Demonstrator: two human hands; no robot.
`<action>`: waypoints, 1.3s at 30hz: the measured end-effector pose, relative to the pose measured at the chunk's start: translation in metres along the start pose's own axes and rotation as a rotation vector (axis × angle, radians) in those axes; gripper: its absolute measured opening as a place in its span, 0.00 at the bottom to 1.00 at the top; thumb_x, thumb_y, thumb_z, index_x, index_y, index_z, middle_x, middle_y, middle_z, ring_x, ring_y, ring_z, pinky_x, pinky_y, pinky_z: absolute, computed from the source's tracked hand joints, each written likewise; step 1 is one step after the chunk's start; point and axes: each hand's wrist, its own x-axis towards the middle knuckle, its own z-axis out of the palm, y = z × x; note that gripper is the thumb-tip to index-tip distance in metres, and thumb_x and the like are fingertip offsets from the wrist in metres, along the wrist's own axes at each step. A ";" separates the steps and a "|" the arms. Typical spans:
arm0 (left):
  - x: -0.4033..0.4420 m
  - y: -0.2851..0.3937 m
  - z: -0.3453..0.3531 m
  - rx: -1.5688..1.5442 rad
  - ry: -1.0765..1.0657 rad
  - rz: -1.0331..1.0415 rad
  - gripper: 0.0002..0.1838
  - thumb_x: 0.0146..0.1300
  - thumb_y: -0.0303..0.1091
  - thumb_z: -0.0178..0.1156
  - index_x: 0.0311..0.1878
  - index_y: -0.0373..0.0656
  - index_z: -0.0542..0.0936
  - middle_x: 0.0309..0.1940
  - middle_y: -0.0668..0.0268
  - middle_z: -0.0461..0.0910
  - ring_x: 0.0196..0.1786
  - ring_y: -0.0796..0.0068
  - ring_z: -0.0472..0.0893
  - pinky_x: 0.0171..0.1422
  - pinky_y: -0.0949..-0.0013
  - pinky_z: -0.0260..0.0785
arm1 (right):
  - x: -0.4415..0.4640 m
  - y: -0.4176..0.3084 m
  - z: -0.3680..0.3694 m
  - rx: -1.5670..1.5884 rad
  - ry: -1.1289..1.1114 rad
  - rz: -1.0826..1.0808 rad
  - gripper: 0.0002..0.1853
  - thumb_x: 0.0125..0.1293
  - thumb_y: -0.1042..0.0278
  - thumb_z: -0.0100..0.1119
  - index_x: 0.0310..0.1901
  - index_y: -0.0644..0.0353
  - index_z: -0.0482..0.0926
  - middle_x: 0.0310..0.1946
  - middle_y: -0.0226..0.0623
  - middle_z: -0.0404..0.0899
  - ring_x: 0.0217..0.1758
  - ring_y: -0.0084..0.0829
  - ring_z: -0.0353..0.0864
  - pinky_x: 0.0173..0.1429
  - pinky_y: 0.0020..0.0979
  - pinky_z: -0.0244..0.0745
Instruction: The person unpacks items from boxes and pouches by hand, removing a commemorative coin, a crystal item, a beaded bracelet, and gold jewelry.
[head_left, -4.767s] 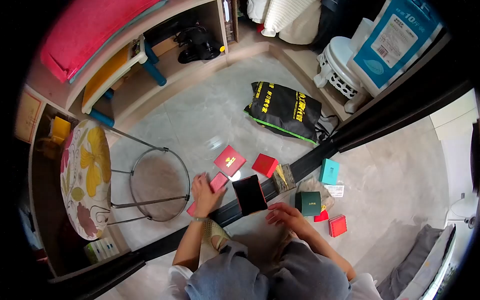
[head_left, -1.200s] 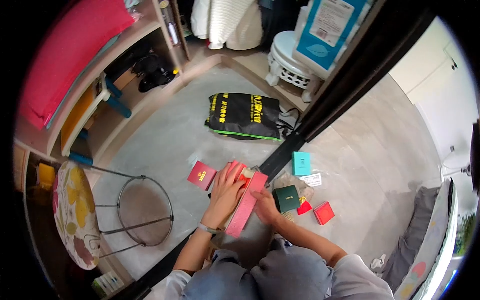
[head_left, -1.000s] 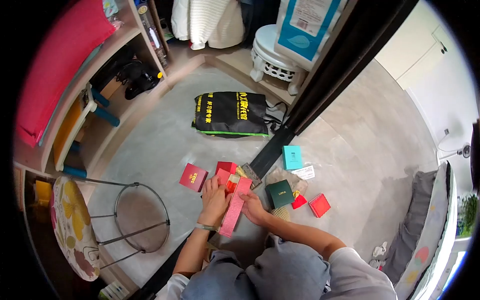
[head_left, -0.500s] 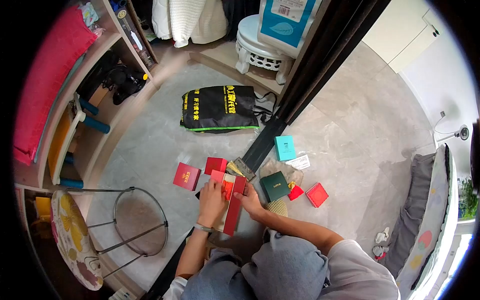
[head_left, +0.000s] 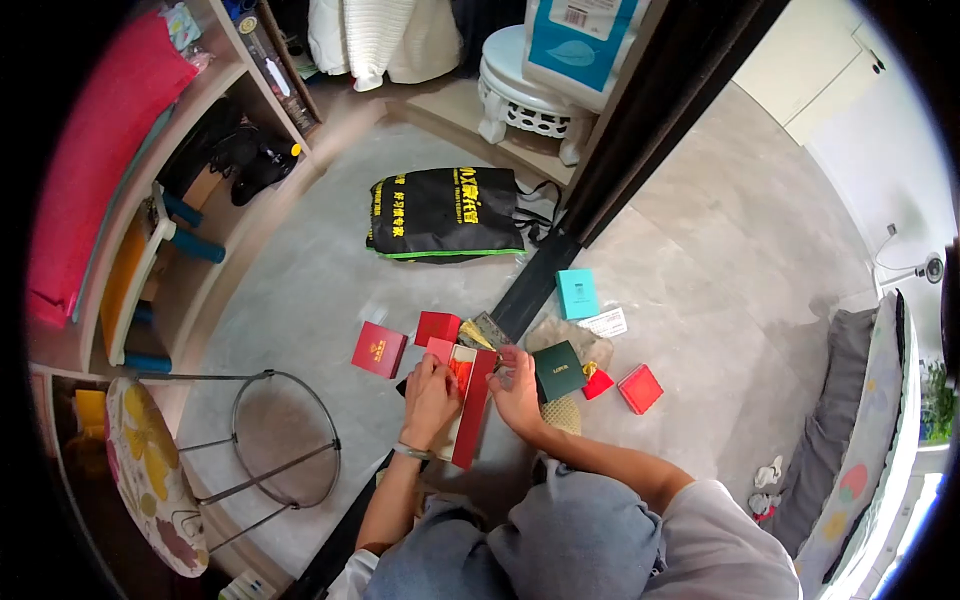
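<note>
A long, narrow red box (head_left: pixel 476 415) with a pale interior lies open in front of my knees. Something orange-red (head_left: pixel 461 372) shows inside its upper part. My left hand (head_left: pixel 430 402) closes over the box's left side, its fingertips partly hidden at the edge. Just off the right side is my right hand (head_left: pixel 515 398), fingers apart and raised. A red square box (head_left: pixel 437 327) and a dark red box with a gold emblem (head_left: pixel 379 349) sit beyond my left hand. Right of my right hand are a dark green box (head_left: pixel 558 371) and a small red pouch (head_left: pixel 597 384).
A turquoise box (head_left: pixel 577 294), a white card (head_left: pixel 604 322) and a bright red box (head_left: pixel 640 388) lie to the right. Farther off is a black drawstring bag (head_left: pixel 447 214). A stool with a flowered seat (head_left: pixel 150 470) lies tipped at left, near shelves. A dark door track (head_left: pixel 535 290) crosses the floor.
My right hand has come off the long red box's right edge and its fingers have spread. My left hand remains on the box. The view has shifted slightly.
</note>
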 end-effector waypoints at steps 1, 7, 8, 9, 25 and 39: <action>0.001 -0.002 -0.002 0.005 0.002 -0.009 0.05 0.51 0.25 0.63 0.31 0.39 0.78 0.36 0.59 0.71 0.41 0.56 0.76 0.47 0.57 0.69 | 0.003 -0.018 -0.007 0.033 -0.053 -0.018 0.25 0.57 0.79 0.61 0.57 0.62 0.68 0.49 0.46 0.69 0.54 0.42 0.73 0.58 0.38 0.71; 0.014 -0.006 -0.026 -0.561 -0.035 -0.190 0.07 0.62 0.28 0.58 0.35 0.33 0.77 0.43 0.61 0.77 0.37 0.72 0.79 0.41 0.69 0.72 | 0.009 -0.043 -0.005 0.018 -0.304 -0.272 0.25 0.56 0.76 0.64 0.57 0.63 0.70 0.48 0.44 0.70 0.49 0.40 0.76 0.52 0.35 0.74; 0.016 -0.001 -0.032 -0.557 -0.030 -0.200 0.07 0.62 0.28 0.58 0.35 0.33 0.77 0.43 0.61 0.77 0.37 0.72 0.79 0.41 0.69 0.72 | 0.009 -0.048 -0.003 -0.047 -0.277 -0.335 0.27 0.55 0.75 0.65 0.58 0.62 0.70 0.47 0.44 0.71 0.48 0.41 0.77 0.51 0.34 0.75; 0.017 0.003 -0.036 -0.808 -0.113 -0.278 0.07 0.63 0.28 0.57 0.34 0.33 0.76 0.43 0.63 0.77 0.39 0.75 0.78 0.43 0.70 0.72 | 0.009 -0.060 -0.005 0.057 -0.309 -0.246 0.30 0.54 0.73 0.66 0.60 0.61 0.69 0.48 0.46 0.73 0.51 0.44 0.77 0.57 0.35 0.74; 0.020 0.079 -0.109 -0.417 0.474 0.075 0.12 0.54 0.18 0.63 0.43 0.39 0.84 0.38 0.60 0.81 0.39 0.62 0.82 0.43 0.67 0.75 | 0.029 -0.116 -0.029 0.115 -0.415 -0.335 0.30 0.60 0.73 0.65 0.64 0.65 0.68 0.47 0.54 0.82 0.51 0.39 0.85 0.54 0.33 0.80; 0.008 0.085 -0.107 -0.813 0.437 -0.089 0.12 0.56 0.20 0.65 0.43 0.41 0.87 0.36 0.61 0.83 0.38 0.72 0.82 0.42 0.74 0.73 | 0.024 -0.145 -0.050 -0.226 -0.203 -0.687 0.16 0.58 0.73 0.64 0.48 0.62 0.75 0.28 0.45 0.82 0.27 0.42 0.84 0.30 0.37 0.79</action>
